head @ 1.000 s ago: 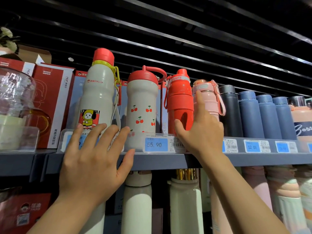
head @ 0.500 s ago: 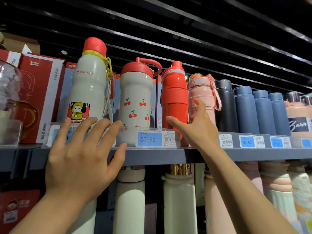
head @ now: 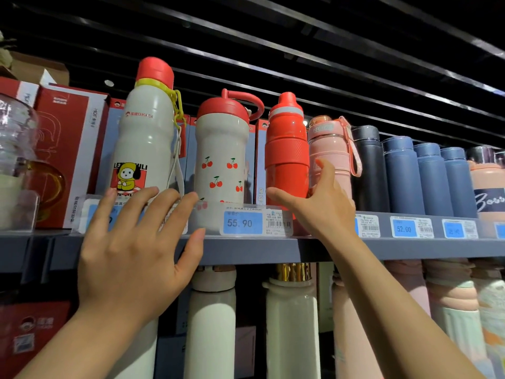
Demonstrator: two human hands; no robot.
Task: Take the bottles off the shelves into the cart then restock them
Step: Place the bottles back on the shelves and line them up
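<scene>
A row of bottles stands on the upper shelf (head: 259, 248). From the left: a tall white bottle with a red cap and cartoon label (head: 144, 138), a white cherry-print bottle with a red lid (head: 221, 154), a red bottle (head: 287, 149), a pink bottle with a strap (head: 332, 149), a black one (head: 369, 170) and several blue ones (head: 431, 179). My left hand (head: 131, 255) is raised in front of the tall white bottle's base, fingers spread and straight, holding nothing. My right hand (head: 319, 206) reaches at the red bottle's base, thumb under it and fingers between red and pink bottles, not closed.
Red boxes (head: 65, 149) and a glass jug (head: 19, 160) sit at the shelf's left. Price tags, one reading 55.90 (head: 240, 222), line the shelf edge. White and pastel bottles (head: 213, 318) fill the lower shelf. Dark ceiling slats run overhead.
Both hands have stayed at nearly the same spots on the shelf front. My right hand's fingers have slid a little further in beside the red bottle. The camera view shifted slightly.
</scene>
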